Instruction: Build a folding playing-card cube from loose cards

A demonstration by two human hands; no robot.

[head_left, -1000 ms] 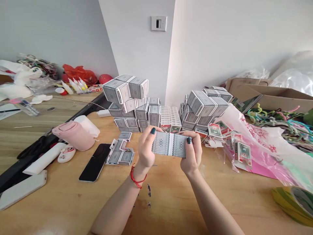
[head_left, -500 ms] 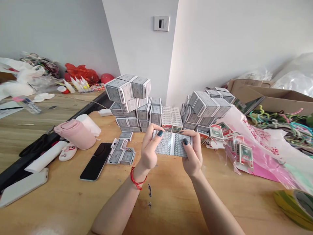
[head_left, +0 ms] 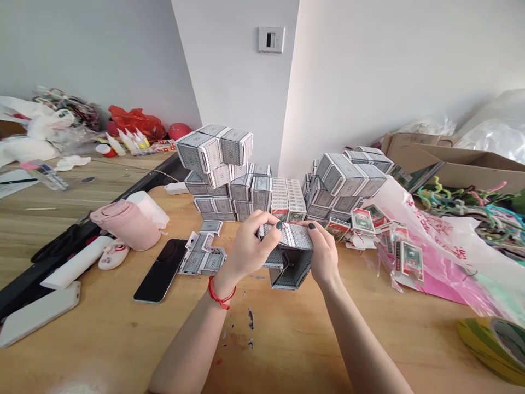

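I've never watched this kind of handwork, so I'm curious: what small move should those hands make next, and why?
The right hand should probably slide under the lower half of the grey-patterned card pack. That half appears to hang open beneath the left hand, and only the top half looks gripped, so it could drop onto the wooden table.

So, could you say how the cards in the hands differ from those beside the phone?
The cards between the left hand and right hand are lifted and bent apart; the cards beside the phone lie on the wooden table, one showing a spade. Both have grey patterned backs.
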